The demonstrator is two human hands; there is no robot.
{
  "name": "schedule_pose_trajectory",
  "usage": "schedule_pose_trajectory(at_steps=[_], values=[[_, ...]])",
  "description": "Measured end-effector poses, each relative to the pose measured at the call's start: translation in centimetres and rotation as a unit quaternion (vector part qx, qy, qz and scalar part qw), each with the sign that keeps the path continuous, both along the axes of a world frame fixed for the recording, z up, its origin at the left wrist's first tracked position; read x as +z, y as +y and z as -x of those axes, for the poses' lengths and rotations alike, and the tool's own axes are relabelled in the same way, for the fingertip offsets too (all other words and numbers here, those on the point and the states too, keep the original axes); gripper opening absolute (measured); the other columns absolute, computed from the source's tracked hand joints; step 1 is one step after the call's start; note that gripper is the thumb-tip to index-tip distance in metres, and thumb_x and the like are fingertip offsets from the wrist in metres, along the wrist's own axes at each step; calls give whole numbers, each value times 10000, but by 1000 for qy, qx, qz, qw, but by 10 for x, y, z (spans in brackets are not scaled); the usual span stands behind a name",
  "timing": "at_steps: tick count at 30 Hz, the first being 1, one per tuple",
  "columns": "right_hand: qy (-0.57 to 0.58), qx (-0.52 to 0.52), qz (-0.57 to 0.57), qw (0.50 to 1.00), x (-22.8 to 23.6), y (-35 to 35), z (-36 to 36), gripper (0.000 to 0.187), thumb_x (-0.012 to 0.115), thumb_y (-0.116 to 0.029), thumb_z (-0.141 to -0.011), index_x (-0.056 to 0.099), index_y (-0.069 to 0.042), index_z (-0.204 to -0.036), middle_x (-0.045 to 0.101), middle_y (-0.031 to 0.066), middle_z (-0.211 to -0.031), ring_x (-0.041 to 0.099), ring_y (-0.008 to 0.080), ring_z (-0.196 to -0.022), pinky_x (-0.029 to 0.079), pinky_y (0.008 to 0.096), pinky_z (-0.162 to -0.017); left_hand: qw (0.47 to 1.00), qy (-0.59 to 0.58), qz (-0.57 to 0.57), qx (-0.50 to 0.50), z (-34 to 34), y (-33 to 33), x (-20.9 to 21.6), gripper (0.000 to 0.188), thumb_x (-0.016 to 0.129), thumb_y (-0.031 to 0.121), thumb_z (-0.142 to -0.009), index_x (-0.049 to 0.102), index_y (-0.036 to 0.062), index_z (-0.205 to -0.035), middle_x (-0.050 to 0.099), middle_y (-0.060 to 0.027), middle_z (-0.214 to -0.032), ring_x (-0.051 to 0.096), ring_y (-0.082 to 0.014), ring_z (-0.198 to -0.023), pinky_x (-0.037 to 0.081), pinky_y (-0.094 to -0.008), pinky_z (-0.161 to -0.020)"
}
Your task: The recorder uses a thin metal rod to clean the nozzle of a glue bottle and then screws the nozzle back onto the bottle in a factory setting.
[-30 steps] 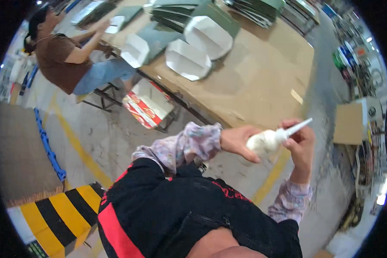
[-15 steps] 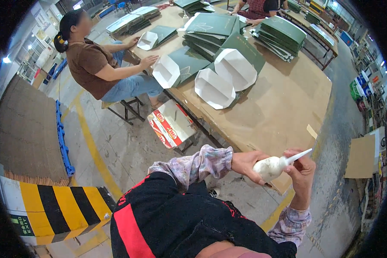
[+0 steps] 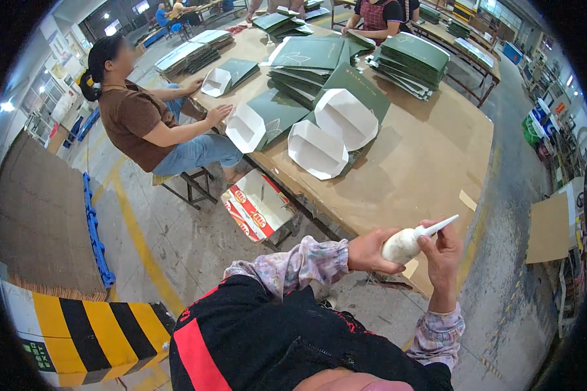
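Note:
My left hand (image 3: 367, 251) is wrapped round the body of a white squeeze bottle (image 3: 401, 246) with a long pointed nozzle. The bottle is tilted, its tip pointing up and to the right, over the near end of the brown-topped table (image 3: 430, 176). Thumb and fingers of my right hand (image 3: 444, 255) are closed about the bottle's neck and the base of the nozzle; the nozzle hides part of the fingers. Farther up the table lie green folded card pieces with white octagonal ends, the closest being a white octagonal panel (image 3: 318, 150).
A person in brown (image 3: 133, 117) sits at the table's left side, hands at the edge. Stacks of green card (image 3: 410, 62) stand farther back, with another person beyond. A red-and-white carton (image 3: 257, 205) is below the table edge. A yellow-black striped barrier (image 3: 88, 332) is at lower left.
The whole view has shifted slightly. The bottle's tip now sits a little higher and farther left in the picture; both hands keep hold of the bottle.

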State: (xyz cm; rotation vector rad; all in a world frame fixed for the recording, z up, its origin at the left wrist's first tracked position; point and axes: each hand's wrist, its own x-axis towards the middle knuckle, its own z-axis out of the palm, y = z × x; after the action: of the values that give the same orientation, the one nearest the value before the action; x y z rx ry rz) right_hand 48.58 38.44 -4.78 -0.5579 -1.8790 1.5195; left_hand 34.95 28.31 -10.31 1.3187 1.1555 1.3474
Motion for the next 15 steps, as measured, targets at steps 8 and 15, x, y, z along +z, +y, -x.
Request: schedule_pose_trajectory(at_steps=[8,15], values=[[-38,169,25,985,14,19,-11,326,629,-151,-798,566,23,-1065,612,85,-1002,552,148,-952,423,281,-843,957,-177,68,-218,18,0,-7,549,739,226,-651,493,29,-1100,583,-37,-929,549,-122,-846,462,-284,-747],[16,228,61,972,25,27,-3,343,600,-113,-814,542,12,-1127,609,103,-1055,552,158,-1002,427,294,-883,918,-258,84,-290,16,8,10,600,712,312,-638,469,16,-1099,578,-77,-931,567,-164,-853,461,-303,-752]])
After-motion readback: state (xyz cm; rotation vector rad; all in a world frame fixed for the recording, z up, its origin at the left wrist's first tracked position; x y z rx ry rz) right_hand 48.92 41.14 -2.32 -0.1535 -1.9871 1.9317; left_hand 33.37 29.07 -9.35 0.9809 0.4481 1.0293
